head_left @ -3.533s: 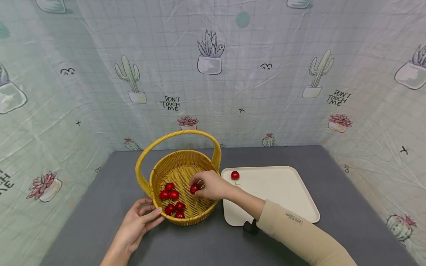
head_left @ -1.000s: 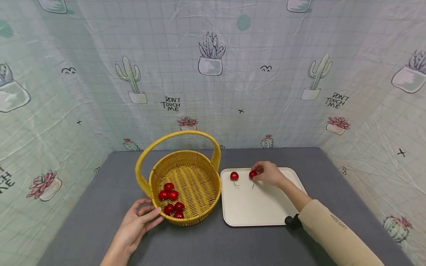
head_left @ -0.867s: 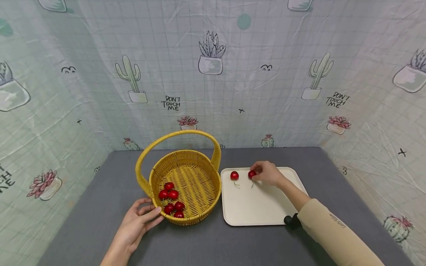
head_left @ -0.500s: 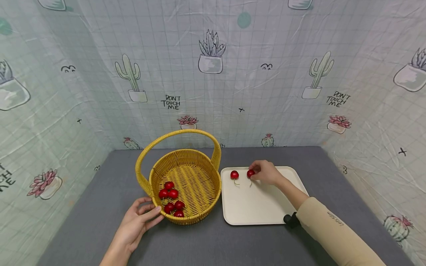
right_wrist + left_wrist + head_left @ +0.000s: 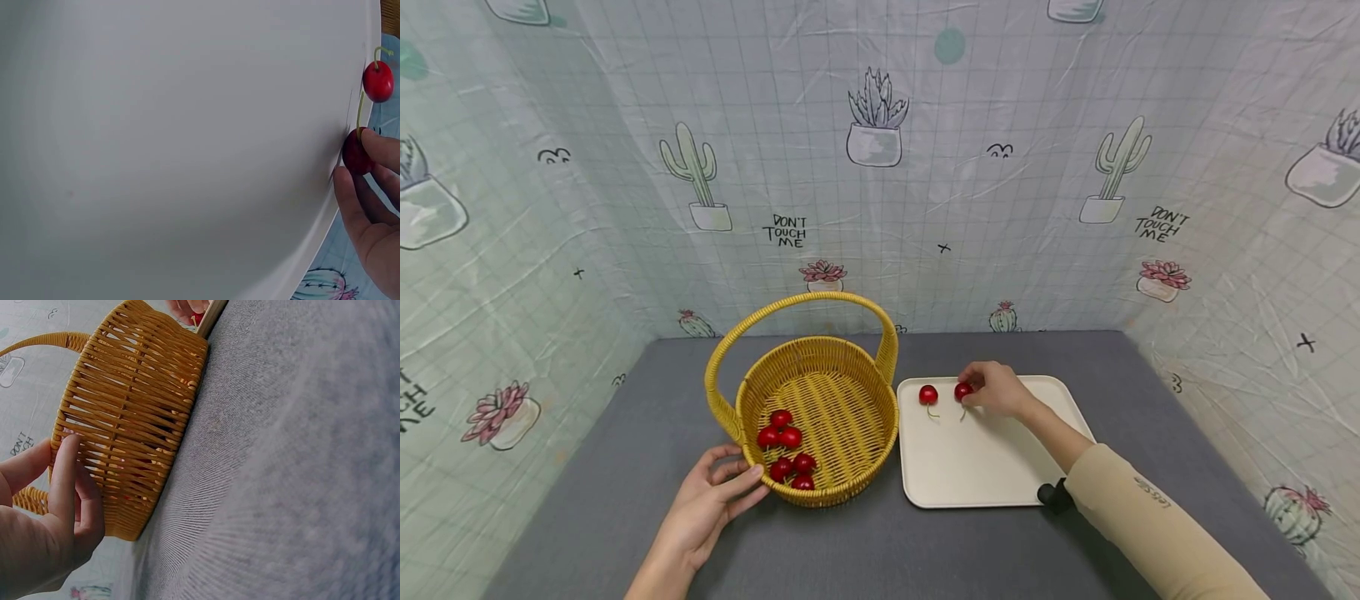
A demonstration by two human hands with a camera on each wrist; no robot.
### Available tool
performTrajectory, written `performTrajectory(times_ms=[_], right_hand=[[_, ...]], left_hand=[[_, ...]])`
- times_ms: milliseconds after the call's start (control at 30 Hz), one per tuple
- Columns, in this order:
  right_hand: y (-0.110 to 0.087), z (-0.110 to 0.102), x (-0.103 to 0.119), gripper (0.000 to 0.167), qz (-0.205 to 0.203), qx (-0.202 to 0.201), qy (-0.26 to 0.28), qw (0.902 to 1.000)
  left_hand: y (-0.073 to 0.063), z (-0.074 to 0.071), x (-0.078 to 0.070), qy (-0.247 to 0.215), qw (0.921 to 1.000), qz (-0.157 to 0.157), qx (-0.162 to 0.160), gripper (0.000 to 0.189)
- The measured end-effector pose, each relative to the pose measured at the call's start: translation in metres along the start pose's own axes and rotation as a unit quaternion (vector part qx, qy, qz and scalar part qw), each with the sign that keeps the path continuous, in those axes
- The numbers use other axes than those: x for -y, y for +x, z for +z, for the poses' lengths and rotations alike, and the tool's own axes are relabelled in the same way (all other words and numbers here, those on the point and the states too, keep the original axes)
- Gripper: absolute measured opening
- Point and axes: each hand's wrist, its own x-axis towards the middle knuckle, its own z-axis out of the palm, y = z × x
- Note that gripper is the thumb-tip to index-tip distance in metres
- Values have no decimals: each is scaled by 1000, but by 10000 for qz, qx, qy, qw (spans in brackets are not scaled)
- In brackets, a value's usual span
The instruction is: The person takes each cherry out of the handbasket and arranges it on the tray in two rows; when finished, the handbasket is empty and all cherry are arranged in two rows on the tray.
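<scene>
My left hand (image 5: 711, 508) pinches the near left rim of a round yellow wicker basket (image 5: 857, 417), thumb on the rim and fingers against the outer wall. Several red cherries (image 5: 790, 437) lie in the left part of the basket. At the back of a cream tray (image 5: 977, 467), my right hand (image 5: 997, 390) holds another cherry (image 5: 356, 152) between thumb and fingers, its green stem toward me. To its left on the tray rests a single cherry (image 5: 928, 395), stem also pointing forward.
The basket's tall arched handle (image 5: 823, 297) rises over its opening. Basket and tray stand side by side on a grey table (image 5: 865, 550). A cloth (image 5: 955, 192) printed with cacti hangs behind and at both sides. A black wrist device (image 5: 1056, 496) sits at the right sleeve.
My right hand has carried a cherry from inside the basket to the tray's back edge, then shifted it slightly left toward the other cherry. The left hand has stayed at the rim.
</scene>
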Motion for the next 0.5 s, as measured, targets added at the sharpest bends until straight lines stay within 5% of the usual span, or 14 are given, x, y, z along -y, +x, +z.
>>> performTrajectory(times_ms=[500], right_hand=[[-4, -18, 17, 29, -414, 48, -162, 9990]], left_hand=[[0, 0, 0, 11, 10000, 32, 15, 49]])
